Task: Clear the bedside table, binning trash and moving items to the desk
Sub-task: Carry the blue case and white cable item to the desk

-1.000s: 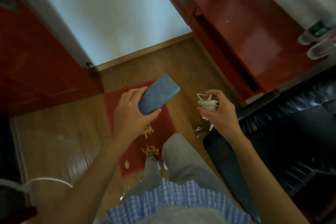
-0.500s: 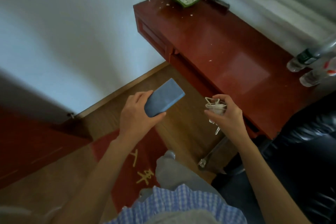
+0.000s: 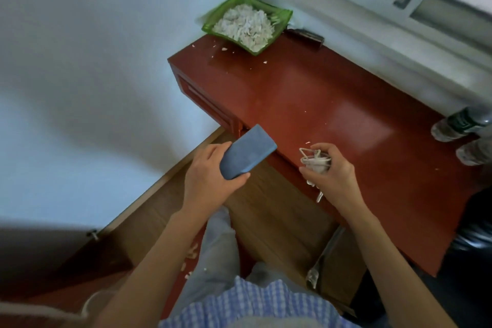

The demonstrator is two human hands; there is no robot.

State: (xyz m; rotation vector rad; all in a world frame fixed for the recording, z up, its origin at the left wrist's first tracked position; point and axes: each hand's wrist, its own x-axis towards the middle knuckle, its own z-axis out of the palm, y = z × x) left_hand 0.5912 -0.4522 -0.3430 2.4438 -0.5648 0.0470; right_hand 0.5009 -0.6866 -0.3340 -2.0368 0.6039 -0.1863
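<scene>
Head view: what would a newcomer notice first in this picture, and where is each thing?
First the two hands in the middle: the left hand grips a blue case, and the right hand holds a bundled white cable over the front edge of the red desk. Next, the green dish of white scraps at the desk's far corner, below the window.

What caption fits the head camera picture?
Left hand holds a blue case, right hand a white cable, at the red desk.

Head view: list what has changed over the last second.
The view swung from the floor and red mat up to the desk, bringing the green tray into sight; both hands now hover at the desk's front edge. Unchanged: left hand holds the blue case, right hand the white cable.
</scene>
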